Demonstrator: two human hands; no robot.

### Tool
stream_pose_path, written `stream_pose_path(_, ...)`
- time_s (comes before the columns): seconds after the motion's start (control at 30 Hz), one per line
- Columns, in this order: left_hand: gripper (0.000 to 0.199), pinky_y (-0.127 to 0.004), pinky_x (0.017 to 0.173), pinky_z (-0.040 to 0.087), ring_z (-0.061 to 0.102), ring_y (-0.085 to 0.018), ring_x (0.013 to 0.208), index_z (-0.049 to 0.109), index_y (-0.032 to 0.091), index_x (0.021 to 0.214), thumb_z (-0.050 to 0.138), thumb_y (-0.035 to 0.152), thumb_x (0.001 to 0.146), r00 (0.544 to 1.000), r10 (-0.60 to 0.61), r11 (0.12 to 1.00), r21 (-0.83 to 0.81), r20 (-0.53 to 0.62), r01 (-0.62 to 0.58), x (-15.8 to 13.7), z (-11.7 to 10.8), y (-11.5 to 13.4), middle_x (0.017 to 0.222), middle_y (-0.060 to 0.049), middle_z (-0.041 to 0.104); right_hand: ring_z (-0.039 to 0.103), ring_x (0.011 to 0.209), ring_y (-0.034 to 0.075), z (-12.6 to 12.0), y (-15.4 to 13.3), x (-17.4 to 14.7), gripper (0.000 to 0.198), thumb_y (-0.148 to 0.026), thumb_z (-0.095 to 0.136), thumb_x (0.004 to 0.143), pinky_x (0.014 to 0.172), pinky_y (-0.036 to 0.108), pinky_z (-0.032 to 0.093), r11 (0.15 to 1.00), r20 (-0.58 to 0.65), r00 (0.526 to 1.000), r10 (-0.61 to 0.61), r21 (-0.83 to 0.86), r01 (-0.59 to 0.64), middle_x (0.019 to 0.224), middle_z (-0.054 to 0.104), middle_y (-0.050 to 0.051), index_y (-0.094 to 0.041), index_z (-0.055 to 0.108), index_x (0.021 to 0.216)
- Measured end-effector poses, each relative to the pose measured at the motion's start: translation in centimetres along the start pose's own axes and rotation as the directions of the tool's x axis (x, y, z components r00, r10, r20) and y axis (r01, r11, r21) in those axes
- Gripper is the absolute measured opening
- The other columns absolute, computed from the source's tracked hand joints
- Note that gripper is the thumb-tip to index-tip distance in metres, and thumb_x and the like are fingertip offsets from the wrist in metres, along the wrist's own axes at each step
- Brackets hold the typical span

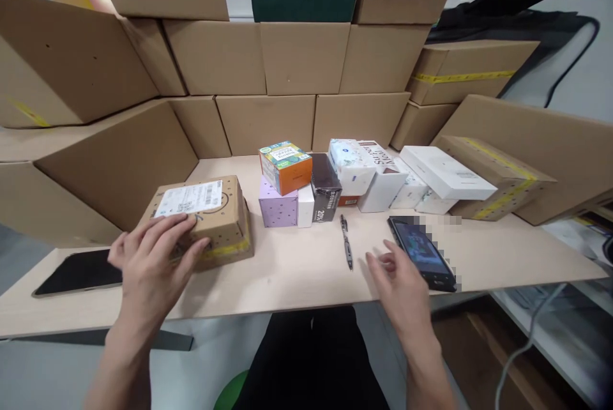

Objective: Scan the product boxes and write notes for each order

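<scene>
One black smartphone [79,273], partly hidden, lies far to the left of the ballpoint pen [346,242]. Nearer, but also left of the pen, is the cardboard shipping carton [227,225]. The left hand [156,257] lies on it with fingers extended, not closed into a firm grip. The step in hand seems to be steadying or positioning this carton; to lift it would call for both hands. Its shipping label [191,199] has a barcode, with print too fine for reading. Behind the pen, to its left, an orange box [294,175] has lettering that I cannot make out, and a dark box [325,189] says "20%". Behind the pen, to its right, a white box [383,186] reads "Super Meal". Just right of the pen, the right hand [395,276] is loosely curled and holds nothing, near the handheld terminal [421,250], whose screen is lit but not legible.
</scene>
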State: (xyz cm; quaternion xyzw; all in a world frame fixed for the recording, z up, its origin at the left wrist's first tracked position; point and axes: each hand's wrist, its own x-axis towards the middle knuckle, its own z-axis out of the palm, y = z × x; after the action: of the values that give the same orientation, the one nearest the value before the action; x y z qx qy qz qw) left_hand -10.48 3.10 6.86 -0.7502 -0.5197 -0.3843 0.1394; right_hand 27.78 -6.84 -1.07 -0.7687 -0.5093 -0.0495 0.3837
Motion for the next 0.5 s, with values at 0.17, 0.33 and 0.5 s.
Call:
stream_pose_path(0.17,0.030,-0.067,0.113,0.015,0.050,-0.036,0.132,0.058,0.029,0.124,0.053,0.042,0.097,0.998,0.031,0.999,0.017,0.047,-0.032,4.8,2.9,-2.1,0.133,-0.005,0.063,0.064,0.087,0.023,1.7,-3.4,-0.1,0.051,-0.048,0.043,0.098,0.069,0.032,0.047,0.981,0.207,0.977,-0.058,-0.170,0.094,0.100,0.063,0.011,-0.014,0.049,0.136)
stream_pose_path(0.33,0.030,-0.069,0.112,0.013,0.047,-0.038,0.134,0.060,0.025,0.119,0.052,0.043,0.096,0.993,-0.010,0.999,0.039,0.122,0.005,9.0,5.9,-4.1,0.132,-0.013,0.064,0.065,0.083,0.021,2.2,-4.3,0.4,0.039,-0.032,0.044,0.099,0.061,0.029,0.040,0.928,0.259,0.965,-0.038,-0.349,0.130,0.096,0.062,0.008,-0.017,0.050,0.135)
stream_pose_path(0.5,0.044,-0.062,0.117,0.018,0.031,-0.040,0.145,0.063,0.022,0.122,0.056,0.051,0.090,0.998,-0.022,0.996,-0.081,0.057,0.027,10.9,7.3,-0.3,0.144,-0.014,0.053,0.065,0.081,0.019,2.3,-4.4,0.6,0.038,-0.026,0.043,0.098,0.059,0.028,0.037,0.917,0.263,0.965,-0.005,-0.383,0.109,0.098,0.063,0.007,-0.018,0.050,0.135)
